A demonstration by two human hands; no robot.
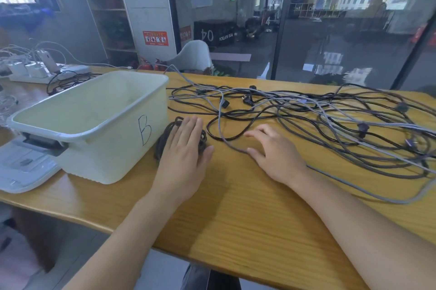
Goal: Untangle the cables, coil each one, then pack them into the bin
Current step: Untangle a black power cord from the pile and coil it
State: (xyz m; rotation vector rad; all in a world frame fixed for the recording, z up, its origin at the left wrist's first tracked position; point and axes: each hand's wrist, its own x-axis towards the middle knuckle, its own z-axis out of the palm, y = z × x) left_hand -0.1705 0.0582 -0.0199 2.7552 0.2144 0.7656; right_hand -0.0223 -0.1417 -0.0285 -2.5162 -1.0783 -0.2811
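Tangled cables (318, 119) across table (236, 207), left hand (186, 148) flat on dark coil (165, 138) — right hand (271, 150) relaxed beside grey cable (232, 147)

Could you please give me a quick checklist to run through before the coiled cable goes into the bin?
1. Dark coil wound up and lying beside the bin: ok.
2. Left hand gripping the coil: not ok, it lies flat on top.
3. Bin open, its lid off: ok.
4. Bin has room: ok, looks empty.
5. Coil free of the tangle: cannot tell.
6. Right hand clear of the grey cable: not ok, touching.
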